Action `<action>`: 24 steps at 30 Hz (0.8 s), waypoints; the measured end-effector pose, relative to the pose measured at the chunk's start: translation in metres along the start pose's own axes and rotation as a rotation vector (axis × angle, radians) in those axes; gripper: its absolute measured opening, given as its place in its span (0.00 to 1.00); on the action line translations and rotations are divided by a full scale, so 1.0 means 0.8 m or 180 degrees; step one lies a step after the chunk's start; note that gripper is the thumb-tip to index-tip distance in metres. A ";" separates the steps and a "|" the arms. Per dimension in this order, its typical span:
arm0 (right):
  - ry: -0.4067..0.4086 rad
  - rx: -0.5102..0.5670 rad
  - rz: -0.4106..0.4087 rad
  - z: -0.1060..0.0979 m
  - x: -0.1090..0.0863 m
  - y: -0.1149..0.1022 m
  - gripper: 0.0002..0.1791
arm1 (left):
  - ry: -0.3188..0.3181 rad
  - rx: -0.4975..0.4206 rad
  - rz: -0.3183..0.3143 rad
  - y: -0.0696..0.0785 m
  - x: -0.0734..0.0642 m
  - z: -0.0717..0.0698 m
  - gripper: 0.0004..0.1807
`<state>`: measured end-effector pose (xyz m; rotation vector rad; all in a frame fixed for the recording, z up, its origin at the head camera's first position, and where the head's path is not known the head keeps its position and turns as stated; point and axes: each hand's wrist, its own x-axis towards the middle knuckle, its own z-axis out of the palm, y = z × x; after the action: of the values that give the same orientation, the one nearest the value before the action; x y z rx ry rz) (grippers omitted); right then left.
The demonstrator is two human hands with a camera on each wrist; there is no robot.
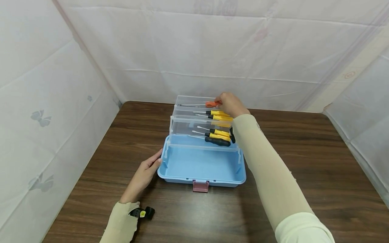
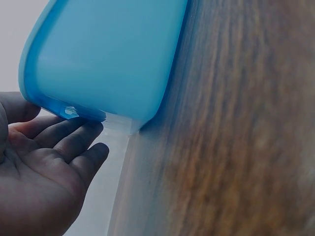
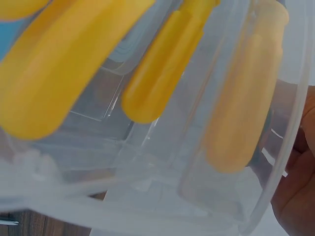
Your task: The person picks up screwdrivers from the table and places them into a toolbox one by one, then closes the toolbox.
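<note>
A light-blue toolbox [image 1: 200, 165] lies opened on the table, its clear trays [image 1: 183, 113] unfolded in steps toward the back. My right hand [image 1: 231, 104] reaches over the rearmost tray and pinches the orange handle of a screwdriver [image 1: 211, 104], whose long thin shaft points left. Several yellow-and-black screwdrivers [image 1: 223, 118] and one with a black handle [image 1: 217, 141] lie in the trays. Seen from the right wrist, yellow handles [image 3: 160, 64] show up close, and the hand is partly hidden behind clear plastic. My left hand [image 1: 143, 177] touches the toolbox's left side, fingers loosely extended.
A mauve latch [image 1: 200, 186] hangs from the toolbox's front edge. The dark wooden table [image 1: 304, 148] extends on both sides. White sheeting [image 1: 182, 50] rises behind the table and along its sides. A black strap device [image 1: 143, 212] sits on the left wrist.
</note>
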<state>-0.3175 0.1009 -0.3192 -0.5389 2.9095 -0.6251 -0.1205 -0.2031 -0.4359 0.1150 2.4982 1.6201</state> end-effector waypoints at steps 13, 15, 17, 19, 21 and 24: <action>0.0013 0.0202 0.0046 -0.005 0.001 0.004 0.17 | 0.0016 -0.0026 0.0124 -0.003 0.005 0.000 0.28; 0.0020 0.0223 0.0096 -0.007 0.001 0.003 0.17 | 0.0009 -0.0029 0.0126 -0.003 0.005 0.000 0.29; 0.0022 0.0245 0.0143 -0.010 0.000 0.003 0.18 | 0.0003 -0.0028 0.0116 -0.002 0.005 0.000 0.29; 0.0021 0.0252 0.0176 -0.013 -0.001 0.001 0.18 | 0.0000 -0.0030 0.0091 -0.002 0.005 0.000 0.29; 0.0005 0.0271 0.0207 -0.017 -0.003 -0.001 0.19 | -0.0002 -0.0020 0.0075 -0.002 0.005 0.000 0.29; 0.0014 0.0223 0.0214 -0.023 -0.006 -0.003 0.20 | -0.0009 -0.0014 0.0056 -0.002 0.004 -0.001 0.28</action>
<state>-0.3159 0.1076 -0.3016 -0.4298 2.8836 -0.7168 -0.1240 -0.2037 -0.4372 0.1391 2.4982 1.6310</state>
